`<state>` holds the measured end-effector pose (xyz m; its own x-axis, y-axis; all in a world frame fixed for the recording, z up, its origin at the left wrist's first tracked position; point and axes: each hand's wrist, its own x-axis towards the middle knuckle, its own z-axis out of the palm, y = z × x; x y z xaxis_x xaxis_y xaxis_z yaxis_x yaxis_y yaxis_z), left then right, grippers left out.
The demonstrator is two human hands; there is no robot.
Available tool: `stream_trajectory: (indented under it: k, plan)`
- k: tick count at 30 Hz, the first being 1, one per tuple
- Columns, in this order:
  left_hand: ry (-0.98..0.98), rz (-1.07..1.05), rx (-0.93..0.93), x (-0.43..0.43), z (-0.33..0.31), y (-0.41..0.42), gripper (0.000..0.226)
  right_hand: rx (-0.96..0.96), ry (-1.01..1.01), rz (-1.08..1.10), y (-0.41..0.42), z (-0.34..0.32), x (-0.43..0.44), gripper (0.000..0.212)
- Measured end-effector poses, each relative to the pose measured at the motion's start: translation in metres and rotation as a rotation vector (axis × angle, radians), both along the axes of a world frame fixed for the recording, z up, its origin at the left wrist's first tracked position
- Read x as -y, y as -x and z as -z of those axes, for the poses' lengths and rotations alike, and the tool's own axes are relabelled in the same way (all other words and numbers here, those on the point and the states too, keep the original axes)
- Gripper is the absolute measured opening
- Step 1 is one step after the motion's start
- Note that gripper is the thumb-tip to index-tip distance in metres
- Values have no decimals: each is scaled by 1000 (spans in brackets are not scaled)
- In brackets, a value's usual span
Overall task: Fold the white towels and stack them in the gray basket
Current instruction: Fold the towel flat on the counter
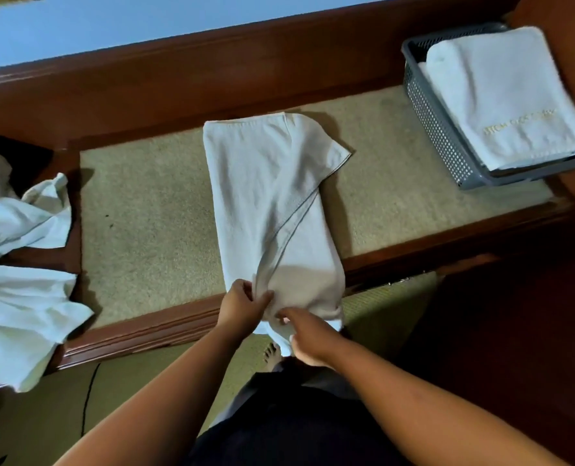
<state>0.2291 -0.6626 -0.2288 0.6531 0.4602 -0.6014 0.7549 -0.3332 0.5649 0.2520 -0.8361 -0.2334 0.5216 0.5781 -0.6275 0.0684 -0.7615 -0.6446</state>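
A white towel [269,196] lies lengthwise on the beige pad [145,213] of a bench with a dark wooden frame [178,79]. Its far end is near the back rail and its near end hangs over the front edge. It is partly folded: one layer lies slantwise across the other, with a hemmed corner sticking out to the right. Both hands meet at the near end. The left hand [242,304] pinches a gathered fold of the cloth between thumb and fingers. The right hand [309,334], just beside it, has its fingers curled into the towel's overhanging edge (the exact hold is partly hidden by the cloth). The gray basket [437,129] sits at the right end of the pad, well apart from the hands. It holds a stack [501,95] of folded white towels, and the top one carries gold lettering too blurred to read. At the left end are loose towels [20,314], unfolded and rumpled, with one draped over the frame's front edge. A bare foot [272,354] shows on the floor below the hands.
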Motion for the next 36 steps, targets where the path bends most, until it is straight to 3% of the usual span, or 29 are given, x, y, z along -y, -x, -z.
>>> stream_trajectory:
  k: [3, 7, 11, 13, 15, 18, 20, 23, 27, 31, 34, 36]
  plan:
    - [-68, 62, -44, 13, 1, 4, 47, -34, 46, 62, -1, 14, 28, 55]
    - [-81, 56, -129, 26, 5, 10, 60, 123, 151, 199, -1, 32, 52, 61]
    - [-43, -120, -156, 38, 16, 13, 42, 181, 209, 212, 8, 44, 58, 48]
    - [32, -202, -157, 47, 19, 16, 29, 173, 240, 429, 9, 53, 58, 33]
    - [136, -240, -205, 55, 26, 24, 25, 44, 227, 803, 6, 65, 61, 23]
    - [214, -219, -245, 58, 39, 39, 20, -415, 3, 1292, -1, 82, 66, 53]
    - [207, -177, -243, 54, 44, 49, 12, -685, -175, 1407, -4, 82, 65, 32]
    - [251, -166, -228, 45, 51, 57, 14, -749, -311, 1496, -8, 86, 66, 13]
    - [312, -153, -234, 35, 58, 62, 23, -787, -409, 1548, 4, 95, 71, 29]
    - [262, -168, -228, 37, 62, 63, 31, -615, -64, 1606, 25, 116, 81, 35]
    - [220, -184, -231, 39, 62, 65, 33, -630, 24, 1498, 25, 120, 77, 29]
    - [220, -178, -226, 35, 63, 66, 34, -522, 112, 1379, 22, 122, 77, 23]
